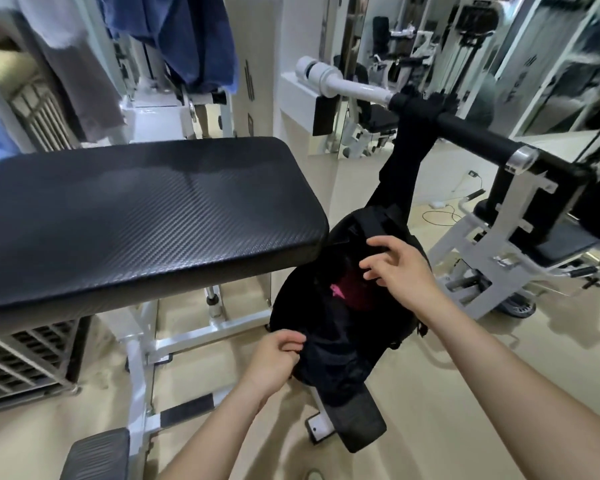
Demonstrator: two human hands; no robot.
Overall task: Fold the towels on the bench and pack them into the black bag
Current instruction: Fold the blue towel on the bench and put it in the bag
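Note:
The black bag (340,344) hangs by its strap from a padded machine bar (471,136), just right of the black bench pad (136,216). Its mouth is open, and something dark red and pink (347,289) shows inside. My left hand (274,362) pinches the bag's near rim. My right hand (395,268) hovers over the far side of the opening with fingers spread and loosely bent, holding nothing. A blue towel (187,36) and a grey towel (70,74) hang on the rack behind the bench. The bench pad bears nothing.
White machine frames (492,265) stand at the right, and the bench's white legs (139,358) stand at the left. A metal grille cart (18,358) sits at the lower left. A black footpad (357,424) lies on the beige floor under the bag. Mirrors line the back wall.

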